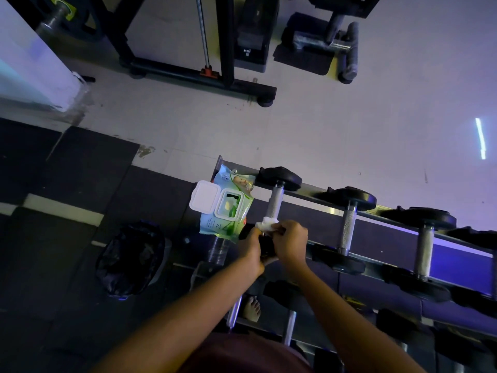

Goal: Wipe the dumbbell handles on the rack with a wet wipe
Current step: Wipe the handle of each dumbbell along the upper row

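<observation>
The person stands over the rack (326, 191), both forearms reaching down to its left end; the left hand (251, 244) and the right hand (292, 241) meet at the near end of the first dumbbell (279, 179), whose handle (275, 203) runs away from the viewer to a black head resting on the far rail; the wipe (265, 224), white and bunched, sits against the near end of that handle, just above the knuckles; the right hand has its fingers curled and pinches the wipe from the right, while the left hand, fingers also curled, grips its left edge, so both hands are closed on the wipe and neither is spread; the near head of the dumbbell is mostly hidden behind the two hands; just left of the handle lies the pack (228, 208), green and white, its lid flipped open to the left and its slot showing; two more dumbbells lie to the right on the same tier, well apart, and others sit dimly on a lower tier; under the pack stands a clear bottle (219, 251); farther left on the dark floor lies a black bag (131, 261); a bare foot (252, 309) shows beneath the rack between the forearms.
</observation>
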